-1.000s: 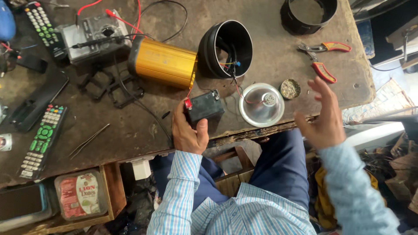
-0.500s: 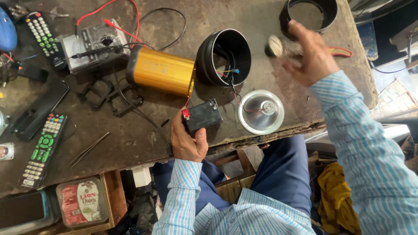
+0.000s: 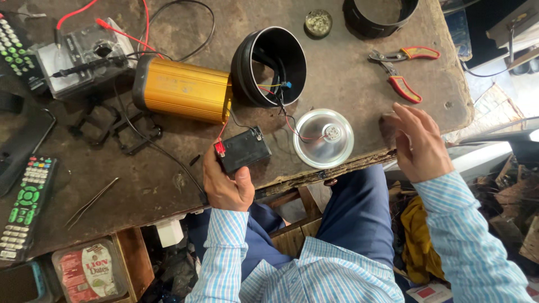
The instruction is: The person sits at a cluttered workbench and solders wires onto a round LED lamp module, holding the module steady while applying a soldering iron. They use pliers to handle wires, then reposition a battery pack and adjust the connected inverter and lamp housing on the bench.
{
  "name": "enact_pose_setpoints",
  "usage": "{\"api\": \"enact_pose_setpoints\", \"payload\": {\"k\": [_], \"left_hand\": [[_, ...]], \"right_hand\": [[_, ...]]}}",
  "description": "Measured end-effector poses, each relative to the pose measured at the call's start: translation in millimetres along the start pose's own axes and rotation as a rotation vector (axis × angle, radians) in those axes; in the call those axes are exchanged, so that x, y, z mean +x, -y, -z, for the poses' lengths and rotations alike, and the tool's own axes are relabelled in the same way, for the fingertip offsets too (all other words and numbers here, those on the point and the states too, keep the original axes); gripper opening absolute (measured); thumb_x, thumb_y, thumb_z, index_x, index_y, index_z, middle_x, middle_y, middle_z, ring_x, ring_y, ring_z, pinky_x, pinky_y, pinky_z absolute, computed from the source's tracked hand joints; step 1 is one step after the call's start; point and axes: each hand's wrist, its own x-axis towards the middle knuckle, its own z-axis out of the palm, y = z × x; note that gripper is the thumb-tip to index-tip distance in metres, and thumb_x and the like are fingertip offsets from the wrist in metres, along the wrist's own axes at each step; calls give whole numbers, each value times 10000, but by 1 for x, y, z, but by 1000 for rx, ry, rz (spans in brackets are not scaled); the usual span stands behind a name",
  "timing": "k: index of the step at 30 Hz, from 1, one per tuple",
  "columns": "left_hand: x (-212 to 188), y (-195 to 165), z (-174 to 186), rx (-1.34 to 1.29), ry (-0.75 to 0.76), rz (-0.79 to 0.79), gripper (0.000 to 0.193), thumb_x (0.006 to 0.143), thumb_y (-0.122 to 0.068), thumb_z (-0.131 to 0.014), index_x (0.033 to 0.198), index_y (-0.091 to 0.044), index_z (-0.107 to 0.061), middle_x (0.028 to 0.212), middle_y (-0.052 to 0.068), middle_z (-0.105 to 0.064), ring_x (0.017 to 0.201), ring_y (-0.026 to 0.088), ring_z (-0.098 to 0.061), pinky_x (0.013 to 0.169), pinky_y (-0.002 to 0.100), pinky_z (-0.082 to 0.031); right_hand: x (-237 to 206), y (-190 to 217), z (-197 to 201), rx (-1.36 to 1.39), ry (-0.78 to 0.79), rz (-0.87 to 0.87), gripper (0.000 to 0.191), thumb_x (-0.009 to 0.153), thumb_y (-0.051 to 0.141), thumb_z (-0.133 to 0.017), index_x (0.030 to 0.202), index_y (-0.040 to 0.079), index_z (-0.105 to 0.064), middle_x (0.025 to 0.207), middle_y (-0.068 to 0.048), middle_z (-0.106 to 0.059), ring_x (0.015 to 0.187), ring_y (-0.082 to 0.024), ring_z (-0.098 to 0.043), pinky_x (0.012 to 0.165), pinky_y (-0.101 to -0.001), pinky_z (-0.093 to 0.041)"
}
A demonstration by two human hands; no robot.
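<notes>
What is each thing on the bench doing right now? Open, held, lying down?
small black battery: held in left hand, wires attached
right hand: open, empty, over the bench edge
silver reflector: lying face up, wired
black round housing: open, wires inside
gold casing: lying on its side
red-handled pliers: lying open

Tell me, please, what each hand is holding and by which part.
The left hand grips the small black battery by its near end, thumb on top. The right hand holds nothing, its fingers spread over the table edge.
</notes>
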Motion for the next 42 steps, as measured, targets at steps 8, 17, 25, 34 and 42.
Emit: {"api": "enact_pose_setpoints", "payload": {"k": [8,17,25,34,42], "left_hand": [[1,0,1,15,-13,-22,794,1059,-630,-486,1411,81,-507,1305,267,-623,1173,421,-671,1010,467,-550],[3,2,3,-4,-4,-25,775,1057,-618,-503,1420,66,-505,1271,247,-634,1152,410,-676,1010,466,-551],[3,4,3,-15,-3,-25,772,1058,-614,-508,1423,66,-493,1271,252,-631,1146,412,-674,1003,467,-549],[4,4,8,-25,12,-16,749,1054,-591,-544,1433,52,-489,1254,241,-640,1132,409,-680,992,459,-555],[11,-4,19,10,43,-23,818,990,-651,-573,1404,52,-518,1207,231,-652,1102,398,-671,969,468,-549]], "right_hand": [[76,-8,-21,163,-39,52,558,943,-143,-524,1477,16,-547,1370,-206,-658,1320,-394,-636,1112,-429,-508],[12,47,-28,431,-157,-4,1069,846,117,-827,1647,60,-120,1519,-270,-485,1439,-331,-498,1284,-478,-389],[5,78,-59,70,-63,86,1483,563,454,-981,1565,-27,0,1472,-323,-468,1418,-469,-433,1211,-556,-305],[30,44,-58,76,-155,34,1246,818,252,-939,1648,-25,-51,1419,-291,-518,1372,-364,-497,1270,-490,-361],[1,65,-66,550,-247,-60,311,1047,-31,-728,1308,-7,-562,1066,-114,-716,880,-155,-682,812,-238,-553]]}}
